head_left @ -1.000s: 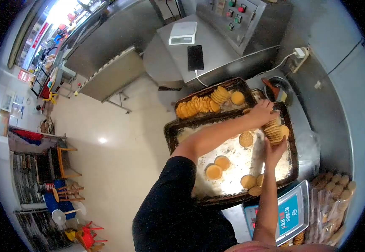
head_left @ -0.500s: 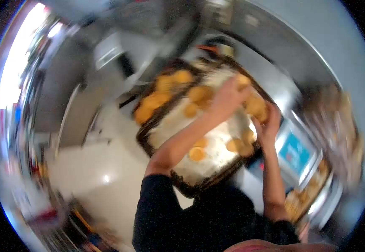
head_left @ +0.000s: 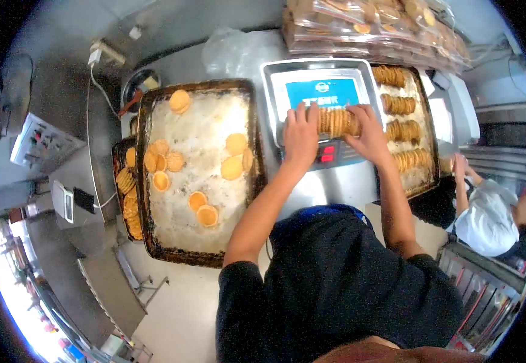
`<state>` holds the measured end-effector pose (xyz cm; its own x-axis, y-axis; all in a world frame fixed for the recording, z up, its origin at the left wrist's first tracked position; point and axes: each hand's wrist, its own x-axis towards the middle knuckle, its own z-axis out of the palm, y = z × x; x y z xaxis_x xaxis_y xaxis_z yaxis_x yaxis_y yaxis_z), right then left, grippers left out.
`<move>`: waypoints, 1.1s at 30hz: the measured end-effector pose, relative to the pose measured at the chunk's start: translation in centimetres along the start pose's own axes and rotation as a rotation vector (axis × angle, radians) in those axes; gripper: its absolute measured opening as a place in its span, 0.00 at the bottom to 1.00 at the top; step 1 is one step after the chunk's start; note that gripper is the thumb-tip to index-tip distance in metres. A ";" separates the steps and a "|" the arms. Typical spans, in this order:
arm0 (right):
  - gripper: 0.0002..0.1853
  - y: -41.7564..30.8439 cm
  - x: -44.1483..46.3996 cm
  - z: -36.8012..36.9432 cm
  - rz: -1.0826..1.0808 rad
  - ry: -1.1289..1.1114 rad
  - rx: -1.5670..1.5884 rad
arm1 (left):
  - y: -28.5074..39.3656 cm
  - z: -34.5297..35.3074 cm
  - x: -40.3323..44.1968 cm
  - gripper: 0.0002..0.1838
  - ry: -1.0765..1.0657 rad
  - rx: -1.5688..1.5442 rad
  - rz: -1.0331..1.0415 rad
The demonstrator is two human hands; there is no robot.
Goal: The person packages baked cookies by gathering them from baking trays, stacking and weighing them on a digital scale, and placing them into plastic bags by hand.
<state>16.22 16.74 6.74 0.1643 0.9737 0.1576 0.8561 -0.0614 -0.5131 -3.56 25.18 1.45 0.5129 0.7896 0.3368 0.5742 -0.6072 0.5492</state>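
Observation:
A row of round, thin cookies (head_left: 337, 123) lies sideways between my two hands, over the front part of a scale (head_left: 275, 78) with a blue label. My left hand (head_left: 301, 136) presses on the row's left end, and my right hand (head_left: 369, 134) closes on its right end. Red digits glow on the scale's display just below the cookies. To the left, a large dark-rimmed baking tray (head_left: 199, 242) bears several loose cookies (head_left: 207, 215), some overlapping.
A second tray (head_left: 433, 157) with rows of cookies is right of the scale. Bagged cookies (head_left: 366, 30) are stacked behind. A smaller tray (head_left: 119, 202) stands far left. Another person (head_left: 490, 212) is at the right, hands near that tray's edge.
My view has turned right. Both hands have moved from the large tray to the scale, carrying the row of cookies. The right-hand tray and the other person have come into view.

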 end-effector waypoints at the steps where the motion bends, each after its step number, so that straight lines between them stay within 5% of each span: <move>1: 0.36 1.3 0.4 0.2 -0.042 -0.031 0.005 | 0.0 1.0 0.1 0.37 -0.016 0.034 -0.038; 8: 0.38 5.3 2.0 1.2 -0.126 -0.253 -0.108 | -0.2 1.3 0.9 0.42 -0.202 0.136 -0.126; 13: 0.42 6.7 1.3 3.4 -0.298 -0.169 -0.173 | -1.5 -0.6 -0.1 0.47 -0.236 0.156 -0.169; 16: 0.44 3.3 0.6 1.6 -0.132 -0.290 -0.229 | -1.9 -1.8 -1.7 0.46 -0.126 0.155 -0.094; 18: 0.47 3.0 0.2 1.9 -0.127 -0.280 -0.232 | -0.9 -3.2 -3.0 0.44 -0.167 0.099 -0.179; 22: 0.49 2.8 -1.0 2.2 0.085 -0.172 -0.206 | 0.6 -4.6 -7.6 0.32 0.199 -0.036 -0.206; 24: 0.49 3.4 -1.5 2.2 0.123 -0.116 -0.070 | 1.2 -4.3 -10.9 0.23 0.347 -0.338 -0.536; 30: 0.48 4.7 -3.2 2.0 0.073 -0.011 -0.019 | 3.1 -1.8 -18.9 0.13 0.297 -0.535 -0.752; 33: 0.45 5.7 -4.0 2.2 0.077 0.006 0.051 | 4.2 -1.6 -19.7 0.12 0.250 -0.531 -0.696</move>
<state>19.39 13.02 1.37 0.2322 0.9651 0.1210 0.8146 -0.1250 -0.5663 -12.25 7.22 -1.68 -0.0288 0.9963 -0.0805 0.3012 0.0855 0.9497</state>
